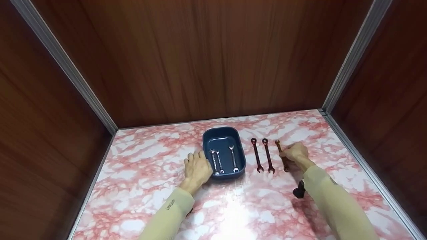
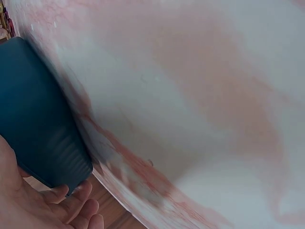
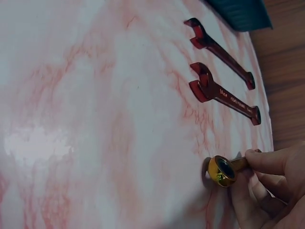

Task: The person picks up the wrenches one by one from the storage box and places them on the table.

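My left hand (image 1: 197, 168) holds the left side of a dark blue rectangular tray (image 1: 242, 150), its fingers (image 2: 78, 195) bent at the corner of the tray's rim. Inside the tray lie silver wrenches: two close together (image 1: 213, 160) on the left and one wrench (image 1: 233, 158) on the right. My right hand (image 1: 296, 152) pinches a gold-coloured wrench (image 3: 222, 171) by its shaft between thumb and fingers. The ring end faces the camera in the right wrist view. Left of this hand, two dark red wrenches (image 1: 257, 155) (image 1: 268, 155) lie side by side on the table.
The table (image 1: 140, 186) has a red and white marbled top, with a bright glare at the front middle. Brown wood-grain panels (image 1: 213, 66) enclose it behind and on both sides, joined by metal corner posts (image 1: 353, 50).
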`<state>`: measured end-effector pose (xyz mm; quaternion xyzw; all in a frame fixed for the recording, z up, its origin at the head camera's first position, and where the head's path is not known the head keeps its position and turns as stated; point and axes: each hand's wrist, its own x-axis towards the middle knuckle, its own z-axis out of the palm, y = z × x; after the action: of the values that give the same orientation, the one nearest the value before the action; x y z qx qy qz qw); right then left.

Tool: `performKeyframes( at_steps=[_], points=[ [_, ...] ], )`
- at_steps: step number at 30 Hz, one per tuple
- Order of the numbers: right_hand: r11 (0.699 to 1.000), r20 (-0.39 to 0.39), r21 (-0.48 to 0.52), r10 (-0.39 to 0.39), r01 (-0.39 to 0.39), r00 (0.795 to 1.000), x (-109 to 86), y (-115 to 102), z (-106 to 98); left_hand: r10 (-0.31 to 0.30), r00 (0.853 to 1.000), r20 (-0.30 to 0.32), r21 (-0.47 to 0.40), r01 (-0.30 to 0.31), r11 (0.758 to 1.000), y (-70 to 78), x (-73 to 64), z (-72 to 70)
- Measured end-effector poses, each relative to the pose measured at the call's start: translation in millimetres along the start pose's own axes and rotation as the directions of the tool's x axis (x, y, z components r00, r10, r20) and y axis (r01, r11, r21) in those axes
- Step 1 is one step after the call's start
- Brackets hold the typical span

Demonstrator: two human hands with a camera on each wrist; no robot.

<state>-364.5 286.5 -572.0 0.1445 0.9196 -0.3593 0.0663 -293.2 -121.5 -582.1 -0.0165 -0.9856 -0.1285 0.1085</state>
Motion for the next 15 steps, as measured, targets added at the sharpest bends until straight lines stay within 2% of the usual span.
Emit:
performKeyframes(
  at_steps=[15],
  points=[
    [0.998, -0.038, -0.047, -0.043, 0.041, 0.998, -3.0, 4.3, -0.9, 0.004, 1.0, 0.007, 0.0, -0.004, 1.0, 1.6, -1.3, -1.9]
  ],
)
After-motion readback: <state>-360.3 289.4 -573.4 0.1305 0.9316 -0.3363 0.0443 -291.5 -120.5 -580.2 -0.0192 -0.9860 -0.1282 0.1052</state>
